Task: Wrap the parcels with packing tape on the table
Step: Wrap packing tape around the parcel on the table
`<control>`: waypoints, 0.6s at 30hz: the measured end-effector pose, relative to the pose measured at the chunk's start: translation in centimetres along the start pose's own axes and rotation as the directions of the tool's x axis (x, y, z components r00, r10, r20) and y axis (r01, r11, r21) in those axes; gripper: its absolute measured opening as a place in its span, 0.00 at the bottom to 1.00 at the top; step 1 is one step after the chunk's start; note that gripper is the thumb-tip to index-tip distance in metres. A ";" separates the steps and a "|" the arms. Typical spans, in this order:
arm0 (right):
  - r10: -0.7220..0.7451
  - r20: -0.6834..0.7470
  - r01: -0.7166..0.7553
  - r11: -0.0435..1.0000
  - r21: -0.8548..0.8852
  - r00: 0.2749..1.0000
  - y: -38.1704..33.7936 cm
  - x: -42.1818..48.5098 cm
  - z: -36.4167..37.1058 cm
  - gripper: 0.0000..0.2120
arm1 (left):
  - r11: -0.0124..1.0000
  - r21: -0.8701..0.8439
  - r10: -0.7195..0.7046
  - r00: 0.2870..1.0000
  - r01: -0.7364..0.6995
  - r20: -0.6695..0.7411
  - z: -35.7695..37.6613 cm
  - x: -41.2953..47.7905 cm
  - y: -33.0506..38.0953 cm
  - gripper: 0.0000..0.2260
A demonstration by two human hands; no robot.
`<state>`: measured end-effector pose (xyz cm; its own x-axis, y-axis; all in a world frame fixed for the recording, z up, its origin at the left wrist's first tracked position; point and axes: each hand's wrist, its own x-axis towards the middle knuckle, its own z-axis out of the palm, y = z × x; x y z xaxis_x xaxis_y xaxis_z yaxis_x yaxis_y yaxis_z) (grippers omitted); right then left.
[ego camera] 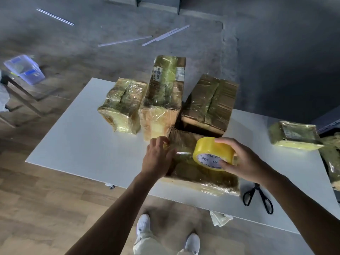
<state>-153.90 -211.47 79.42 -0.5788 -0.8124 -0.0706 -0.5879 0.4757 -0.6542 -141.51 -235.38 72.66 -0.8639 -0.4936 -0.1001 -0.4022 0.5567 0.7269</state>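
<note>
Gripping tape roll [211,149], right hand [245,162], core facing camera, left hand [158,161] pinching tape end [165,145] on parcel [193,174]

**Single head cam, steep look-down**

Worn on the person's head, wide-angle, facing forward and down. Close range: left hand [158,157] and right hand [244,162] sit centre frame, white table [77,140] fills the middle, own shoes [143,223] at bottom centre, floor [276,52] across the top.
</note>
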 end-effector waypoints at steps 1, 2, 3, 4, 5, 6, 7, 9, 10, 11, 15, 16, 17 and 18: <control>-0.050 0.008 0.050 0.998 -0.033 0.999 -0.2 0.2 -0.2 0.31 | 1.000 0.021 -0.013 1.000 0.013 0.008 0.0 0.1 0.1 0.15; -0.097 0.026 0.098 0.993 -0.063 0.995 -0.5 0.6 -0.5 0.31 | 0.998 0.052 -0.018 1.000 0.017 0.012 0.0 0.1 0.3 0.14; -0.127 0.046 0.131 0.988 -0.087 0.991 -1.0 1.0 -0.9 0.31 | 0.997 0.082 -0.013 1.000 0.012 0.013 0.0 0.2 0.4 0.14; -0.129 0.064 0.135 0.986 -0.095 0.990 -1.4 1.4 -1.3 0.30 | 0.995 0.101 -0.006 1.000 0.005 0.013 0.0 0.3 0.5 0.14; -0.129 0.074 0.137 0.984 -0.118 0.989 -1.7 1.7 -1.7 0.30 | 0.994 0.111 -0.001 1.000 0.000 0.012 0.0 0.4 0.5 0.13; -0.131 0.079 0.143 0.975 -0.171 0.988 -1.7 1.8 -2.1 0.30 | 0.993 0.122 0.000 1.000 -0.001 0.009 -0.1 0.4 0.4 0.13; -0.135 0.091 0.155 0.951 -0.266 0.987 -1.5 1.9 -2.6 0.29 | 0.991 0.137 -0.005 1.000 0.004 0.007 -0.2 0.5 0.2 0.13; -0.083 0.143 0.134 0.907 -0.399 0.986 -0.5 1.5 -3.6 0.28 | 0.988 0.148 -0.041 0.999 0.036 0.028 -0.4 0.7 0.0 0.14; -0.037 0.173 0.106 0.905 -0.413 0.984 -0.1 1.1 -4.0 0.29 | 0.989 0.141 -0.053 0.998 0.047 0.040 -0.3 0.7 0.2 0.14; -0.010 0.198 0.094 0.902 -0.421 0.980 0.1 0.8 -4.2 0.29 | 0.987 0.157 -0.046 0.998 0.040 0.036 -0.2 0.7 0.5 0.15; -0.029 0.223 0.138 0.858 -0.494 0.974 -0.3 0.9 -3.4 0.28 | 0.900 0.416 0.167 0.984 -0.126 -0.064 0.0 0.3 1.8 0.19; -0.035 0.232 0.150 0.852 -0.501 0.972 -0.5 1.0 -3.2 0.27 | 0.882 0.413 0.279 0.958 -0.228 -0.066 -0.1 0.0 1.9 0.22; -0.034 0.238 0.153 0.851 -0.502 0.971 -0.6 1.1 -3.1 0.27 | 0.854 0.380 0.392 0.920 -0.356 -0.020 -0.2 -0.2 2.1 0.26; -0.027 0.244 0.150 0.853 -0.500 0.969 -0.7 1.2 -3.1 0.27 | 0.808 0.346 0.478 0.874 -0.477 0.089 -0.3 -0.4 2.4 0.33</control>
<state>-155.97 -211.76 82.11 -0.4069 -0.8829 -0.2345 -0.8709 0.4524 -0.1920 -142.05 -234.09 74.62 -0.9742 -0.1055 0.1995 -0.0173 0.9165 0.3997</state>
